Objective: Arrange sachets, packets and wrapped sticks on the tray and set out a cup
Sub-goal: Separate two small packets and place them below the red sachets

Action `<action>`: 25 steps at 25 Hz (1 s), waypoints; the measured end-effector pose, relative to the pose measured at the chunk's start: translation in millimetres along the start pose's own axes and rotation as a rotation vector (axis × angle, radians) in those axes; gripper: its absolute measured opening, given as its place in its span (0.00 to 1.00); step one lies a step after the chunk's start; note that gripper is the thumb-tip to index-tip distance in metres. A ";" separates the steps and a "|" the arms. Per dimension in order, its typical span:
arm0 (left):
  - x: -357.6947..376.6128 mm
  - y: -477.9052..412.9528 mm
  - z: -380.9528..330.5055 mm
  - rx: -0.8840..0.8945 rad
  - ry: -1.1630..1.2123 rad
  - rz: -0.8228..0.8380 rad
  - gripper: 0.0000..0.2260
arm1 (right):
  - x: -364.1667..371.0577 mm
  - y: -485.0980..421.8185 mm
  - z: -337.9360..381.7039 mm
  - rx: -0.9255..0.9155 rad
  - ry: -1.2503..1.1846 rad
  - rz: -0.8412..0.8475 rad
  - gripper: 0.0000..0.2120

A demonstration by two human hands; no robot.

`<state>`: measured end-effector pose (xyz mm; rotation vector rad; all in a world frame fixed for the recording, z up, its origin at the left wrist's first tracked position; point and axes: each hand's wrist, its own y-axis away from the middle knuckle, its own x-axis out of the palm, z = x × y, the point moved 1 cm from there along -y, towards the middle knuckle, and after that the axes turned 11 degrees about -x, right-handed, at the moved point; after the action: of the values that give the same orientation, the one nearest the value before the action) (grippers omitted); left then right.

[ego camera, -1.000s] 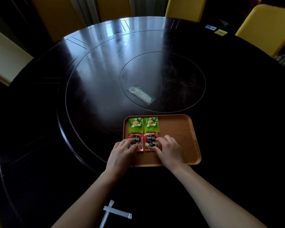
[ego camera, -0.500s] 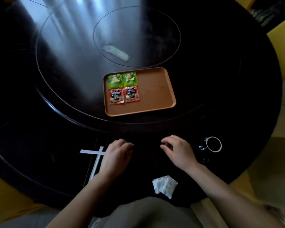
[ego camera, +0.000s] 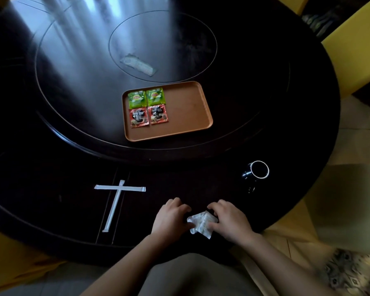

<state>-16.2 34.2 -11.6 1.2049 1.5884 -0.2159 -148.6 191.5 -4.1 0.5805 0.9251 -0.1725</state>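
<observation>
An orange tray (ego camera: 186,116) sits on the dark round table and holds two green tea sachets (ego camera: 146,97) above two red coffee sachets (ego camera: 148,116) in its left half. Near the table's front edge, white packets (ego camera: 201,224) lie between my hands. My left hand (ego camera: 170,218) touches their left side and my right hand (ego camera: 230,221) rests fingers on their right side. Two white wrapped sticks (ego camera: 118,193) lie crossed to the left. A black cup (ego camera: 257,170) with a white rim stands to the right.
A clear plastic packet (ego camera: 138,64) lies on the table's (ego camera: 62,92) inner turntable beyond the tray. Yellow chairs (ego camera: 359,54) stand at the right. The table's front edge is just below my wrists.
Both hands left the red sachets on the tray and drew back to the table's front edge, where they now close around the white packets. The view tilted downward.
</observation>
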 end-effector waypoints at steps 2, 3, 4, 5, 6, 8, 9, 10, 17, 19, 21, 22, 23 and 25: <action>8.2 1.0 -1.5 -0.012 -0.031 -0.020 0.22 | 5.2 0.1 0.6 0.000 0.030 -0.019 0.25; 11.7 1.8 -2.2 -0.020 -0.043 -0.033 0.21 | 6.8 -0.4 1.0 -0.001 0.031 -0.025 0.23; 14.6 3.0 -3.6 -0.028 -0.052 -0.046 0.21 | 7.9 -0.7 1.5 -0.001 0.022 -0.029 0.21; 17.1 3.8 -5.2 -0.036 -0.057 -0.056 0.19 | 8.3 -0.9 1.8 0.001 0.009 -0.029 0.18; 19.2 4.0 -6.9 -0.043 -0.061 -0.061 0.16 | 8.4 -1.1 1.9 0.005 -0.007 -0.031 0.15; 21.0 3.8 -11.5 -0.058 -0.074 -0.059 0.10 | 7.1 -0.2 0.0 0.029 -0.053 -0.043 0.11; 21.1 3.5 -14.3 -0.069 -0.078 -0.051 0.08 | 5.9 1.0 -2.1 0.049 -0.085 -0.052 0.09; 20.7 2.6 -16.8 -0.081 -0.073 -0.041 0.06 | 4.2 2.4 -4.9 0.070 -0.115 -0.065 0.09; 6.7 0.2 -20.9 -0.279 0.255 -0.022 0.05 | -13.8 7.8 -15.3 0.106 -0.288 -0.174 0.04; -1.0 0.3 -15.7 -0.344 0.397 0.006 0.05 | -20.2 7.4 -13.6 0.114 -0.347 -0.223 0.03; -9.8 1.5 -8.2 -0.387 0.529 0.011 0.06 | -26.7 5.3 -9.3 0.099 -0.373 -0.269 0.02; -14.1 2.4 -3.6 -0.400 0.587 0.000 0.05 | -30.2 3.2 -6.0 0.085 -0.380 -0.286 0.01; -18.1 4.0 0.9 -0.408 0.635 -0.014 0.05 | -33.9 0.7 -2.1 0.072 -0.384 -0.298 0.01; -25.8 6.7 10.2 -0.418 0.709 -0.042 0.06 | -42.3 -6.3 5.8 0.049 -0.387 -0.310 0.01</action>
<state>-7.0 15.6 8.0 0.9578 2.1251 0.5557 -172.3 178.7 29.6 0.4249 0.6295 -0.5678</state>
